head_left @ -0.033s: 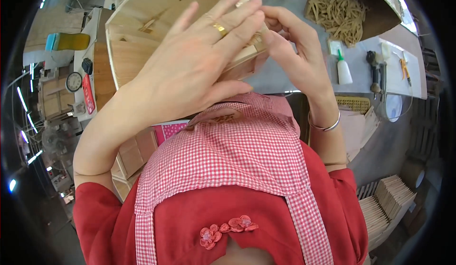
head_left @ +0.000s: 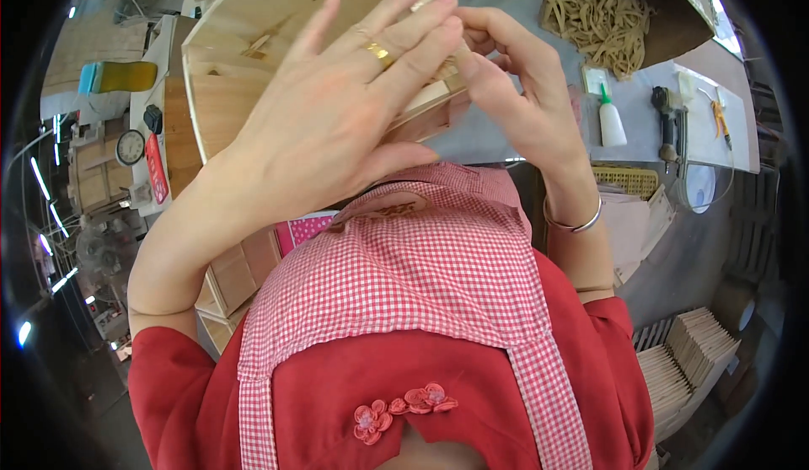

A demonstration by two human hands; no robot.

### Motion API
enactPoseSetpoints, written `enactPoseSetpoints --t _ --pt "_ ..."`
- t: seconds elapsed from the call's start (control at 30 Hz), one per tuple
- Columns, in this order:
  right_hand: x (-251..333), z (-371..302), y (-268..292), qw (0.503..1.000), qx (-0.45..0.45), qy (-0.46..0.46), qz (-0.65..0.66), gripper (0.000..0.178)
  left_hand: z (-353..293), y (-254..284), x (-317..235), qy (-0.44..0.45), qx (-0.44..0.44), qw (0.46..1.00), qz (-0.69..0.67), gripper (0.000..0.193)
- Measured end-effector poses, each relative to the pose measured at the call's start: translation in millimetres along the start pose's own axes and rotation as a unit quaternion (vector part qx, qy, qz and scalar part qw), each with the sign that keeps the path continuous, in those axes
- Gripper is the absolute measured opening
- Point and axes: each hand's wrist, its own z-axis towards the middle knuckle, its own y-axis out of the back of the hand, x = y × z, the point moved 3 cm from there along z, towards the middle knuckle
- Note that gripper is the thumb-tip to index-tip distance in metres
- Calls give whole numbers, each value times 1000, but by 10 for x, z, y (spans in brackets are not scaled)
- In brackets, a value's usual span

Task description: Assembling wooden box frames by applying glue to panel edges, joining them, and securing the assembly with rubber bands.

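An open wooden box [head_left: 223, 99] of pale, knotted boards stands before me, its near right part covered by my hands. My left hand [head_left: 341, 107], with a gold ring, stretches across the box with its fingers straight and slightly spread. Its fingertips reach the box's right-hand edge and meet my right hand [head_left: 531, 103]. The fingers of my right hand are bent, thumb and forefinger closing in at that edge. Whatever sits between them is hidden behind the fingers.
On the grey table to the right are a box of tan strips [head_left: 598, 19], a white glue bottle [head_left: 611, 124] with green tip, a dark air tool [head_left: 666, 124] and orange-handled pliers [head_left: 720, 120]. At left lie a clock [head_left: 131, 147] and a red tool [head_left: 157, 169].
Both hands and the box have shifted very slightly to the left in the picture. The pose of the fingers stays about the same.
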Motion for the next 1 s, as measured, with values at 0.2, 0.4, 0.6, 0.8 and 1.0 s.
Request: enactPoseSetpoints --t 0.2,0.4,0.6,0.8,1.0 --pt "-79 15 -16 999 11 -7 37 35 -26 0 79 -17 -55 997 -60 87" --pt "-60 148 137 993 104 -6 64 43 -599 163 1096 264 -282 922 22 70" --pt "-161 411 121 981 132 -136 36 55 -1425 -538 1226 490 -311 523 -624 55" --pt "-275 709 -180 987 141 2 81 45 -1543 -858 1146 489 -300 425 -700 43" --pt "47 427 -551 988 123 -18 90 46 -2148 -828 875 404 -213 562 -690 49"
